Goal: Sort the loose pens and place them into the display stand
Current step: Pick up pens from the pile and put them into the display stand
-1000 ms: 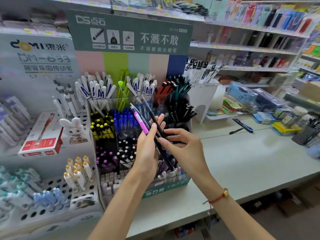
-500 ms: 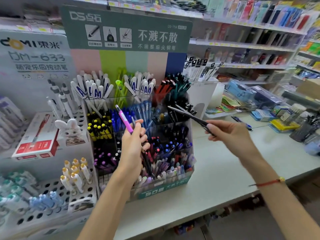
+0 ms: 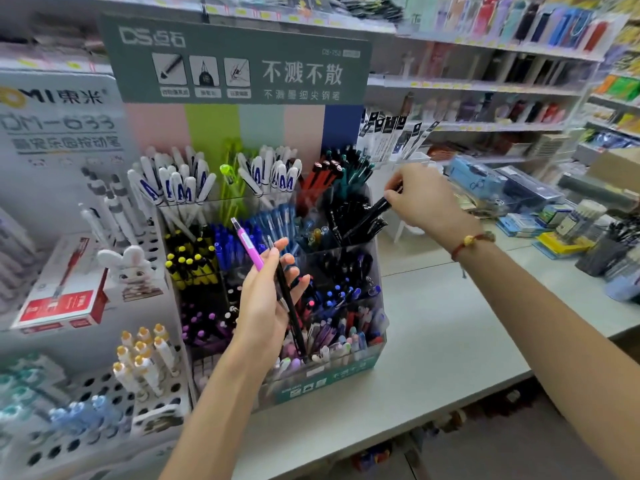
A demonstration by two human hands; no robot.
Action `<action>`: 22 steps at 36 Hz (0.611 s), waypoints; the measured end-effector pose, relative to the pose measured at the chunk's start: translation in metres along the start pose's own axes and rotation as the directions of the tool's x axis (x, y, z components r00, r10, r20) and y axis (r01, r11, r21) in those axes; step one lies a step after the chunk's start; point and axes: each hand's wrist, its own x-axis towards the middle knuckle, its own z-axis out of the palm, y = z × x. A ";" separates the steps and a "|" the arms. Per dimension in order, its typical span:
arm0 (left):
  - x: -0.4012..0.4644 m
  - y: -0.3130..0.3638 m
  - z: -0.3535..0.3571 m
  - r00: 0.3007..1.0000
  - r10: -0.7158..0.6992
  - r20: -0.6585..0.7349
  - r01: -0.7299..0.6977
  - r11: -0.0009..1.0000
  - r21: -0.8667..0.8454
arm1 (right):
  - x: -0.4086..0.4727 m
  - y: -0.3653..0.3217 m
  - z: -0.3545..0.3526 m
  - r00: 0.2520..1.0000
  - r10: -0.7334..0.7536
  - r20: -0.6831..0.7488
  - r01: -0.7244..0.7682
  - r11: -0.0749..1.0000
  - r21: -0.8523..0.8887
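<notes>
A clear tiered display stand (image 3: 375,268) full of pens stands on the grey counter under a green header card. My left hand (image 3: 266,303) holds a pink pen (image 3: 247,244) and a thin black pen (image 3: 287,299) upright in front of the stand's middle rows. My right hand (image 3: 420,199) pinches the top end of a black pen (image 3: 372,211), whose lower end dips into the stand's upper right compartment among other black pens.
A white peg-hole rack (image 3: 104,403) with pens stands to the left, beside a red box (image 3: 65,292) and a rabbit figure (image 3: 130,268). Bare grey counter (image 3: 450,341) lies to the right. Boxes and pen cups (image 3: 595,251) crowd the far right, shelves behind.
My right hand carried the black pen away from my left hand, up and right, and now lowers its tip into the upper right compartment. My left hand stayed with the remaining pens.
</notes>
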 end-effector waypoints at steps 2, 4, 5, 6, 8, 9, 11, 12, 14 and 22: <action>-0.001 0.000 0.001 1.000 -0.013 0.002 0.013 0.999 -0.038 | 0.000 -0.009 0.009 0.990 -0.066 -0.122 0.069 0.997 0.023; -0.003 -0.001 0.003 1.000 -0.025 0.011 0.026 0.997 -0.070 | -0.002 -0.016 0.018 0.958 -0.190 -0.216 0.205 0.977 0.052; -0.004 -0.001 0.004 0.999 -0.030 0.013 0.031 0.997 -0.075 | -0.003 -0.018 0.022 0.939 -0.248 -0.238 0.269 0.961 0.061; -0.005 -0.001 0.005 0.999 -0.034 0.012 0.035 0.997 -0.074 | -0.005 -0.019 0.028 0.923 -0.297 -0.243 0.321 0.945 0.065; -0.007 -0.003 0.006 0.999 -0.042 0.014 0.043 0.996 -0.077 | -0.009 -0.020 0.044 0.907 -0.349 -0.235 0.374 0.925 0.068; -0.007 -0.004 0.007 0.999 -0.045 0.017 0.046 0.996 -0.081 | -0.011 -0.018 0.052 0.907 -0.350 -0.234 0.375 0.924 0.069; -0.007 -0.004 0.007 0.998 -0.053 0.023 0.055 0.995 -0.086 | -0.013 -0.014 0.065 0.914 -0.322 -0.248 0.355 0.929 0.102; -0.007 -0.004 0.006 0.998 -0.059 0.026 0.061 0.994 -0.094 | -0.015 -0.012 0.070 0.917 -0.311 -0.249 0.347 0.930 0.116; -0.007 -0.004 0.005 0.996 -0.075 0.042 0.079 0.991 -0.112 | -0.019 -0.008 0.078 0.908 -0.328 -0.261 0.358 0.931 0.073; -0.005 0.004 -0.005 0.994 -0.097 0.050 0.102 0.989 -0.107 | -0.027 0.000 0.095 0.877 -0.416 -0.243 0.432 0.902 0.018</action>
